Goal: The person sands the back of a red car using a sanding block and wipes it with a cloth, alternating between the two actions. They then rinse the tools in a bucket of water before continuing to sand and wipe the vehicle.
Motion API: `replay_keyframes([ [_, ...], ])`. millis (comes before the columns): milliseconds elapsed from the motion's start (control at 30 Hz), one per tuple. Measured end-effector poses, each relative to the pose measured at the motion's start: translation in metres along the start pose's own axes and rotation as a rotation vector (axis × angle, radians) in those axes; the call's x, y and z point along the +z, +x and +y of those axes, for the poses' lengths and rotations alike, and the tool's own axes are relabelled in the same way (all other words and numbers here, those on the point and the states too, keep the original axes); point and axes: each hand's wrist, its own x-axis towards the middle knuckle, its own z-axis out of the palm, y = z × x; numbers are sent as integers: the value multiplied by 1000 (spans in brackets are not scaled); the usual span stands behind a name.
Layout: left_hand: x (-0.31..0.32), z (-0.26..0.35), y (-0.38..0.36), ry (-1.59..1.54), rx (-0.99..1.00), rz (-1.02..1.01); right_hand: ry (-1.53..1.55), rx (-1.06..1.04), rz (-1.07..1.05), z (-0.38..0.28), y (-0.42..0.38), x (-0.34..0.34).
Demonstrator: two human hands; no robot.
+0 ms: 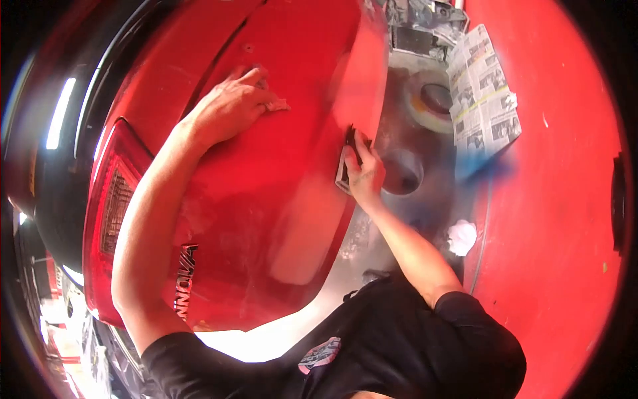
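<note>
Up at the left, my left hand rests on the red painted car panel, its fingers bent round a small crumpled pinkish-white cloth or paper. Nearer the panel's right edge, my right hand grips a flat dark-and-grey block against the paint. Paler, dull patches show on the panel below and above this hand. Chrome letters are fixed to the panel's lower left, beside a red tail light.
Newspaper sheets hang at the upper right, above a blurred blue thing. A crumpled white wad lies on the grey floor. A large red surface fills the right side.
</note>
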Motion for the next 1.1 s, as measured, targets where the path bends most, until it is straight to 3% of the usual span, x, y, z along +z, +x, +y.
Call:
replay_keyframes([
  [67,6,-2,0,36,87,67,193,134,-58,-3,34,14],
  [133,13,-4,1,54,107,125,476,283,-59,35,96,66],
  [167,15,-3,1,69,136,181,589,121,-37,47,137,79],
  [200,17,4,1,84,126,154,571,134,14,80,166,114],
  [233,20,15,2,141,36,152,548,182,-2,39,183,76],
  [267,23,26,6,198,-51,157,550,217,-52,63,199,83],
  [333,27,49,6,237,41,354,558,262,-93,88,207,56],
  [400,43,74,9,177,7,395,598,302,-86,92,194,-12],
  [500,74,120,20,177,3,261,462,380,-156,220,154,-68],
  [533,94,118,24,203,44,209,411,650,-189,234,147,-99],
  [567,115,116,36,219,53,176,402,583,-150,297,121,-113],
  [667,129,111,98,295,93,76,68,677,-201,392,82,-186],
  [733,130,100,157,280,105,-105,-129,786,-270,459,54,-229],
  [800,138,82,222,333,170,-38,-226,860,-318,485,47,-265],
  [867,146,57,289,384,209,29,-302,804,-316,523,32,-291],
  [933,149,31,361,404,200,128,-376,848,-333,535,28,-313],
  [967,129,35,400,387,95,-73,-351,794,-271,543,20,-321],
  [1000,141,18,437,375,21,18,-349,795,-262,544,19,-328],
  [1100,167,-35,529,811,99,51,-373,911,-233,544,10,-355],
])
